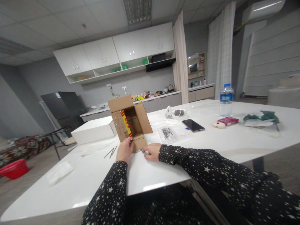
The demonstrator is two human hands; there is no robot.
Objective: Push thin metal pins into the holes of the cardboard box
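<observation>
An open cardboard box [134, 125] stands on the white table in front of me, its flaps spread. Small light spots dot its left flap [119, 125], beside a yellow and red tape strip [126, 124]; a row of small dark marks runs along the front flap [140, 143]. My left hand [125, 149] rests at the front flap's left side, fingers pinched, and what lies between them is too small to make out. At the flap's lower edge, my right hand [152, 152] has its fingers closed on the end of a thin metal rod [139, 151].
Thin metal rods [113, 152] lie left of my left hand, near a crumpled white bag [60, 172]. A white box [92, 130] stands behind them. To the right are a clear plastic bag [174, 133], a phone [192, 125], a pink pack [228, 121] and a water bottle [226, 100].
</observation>
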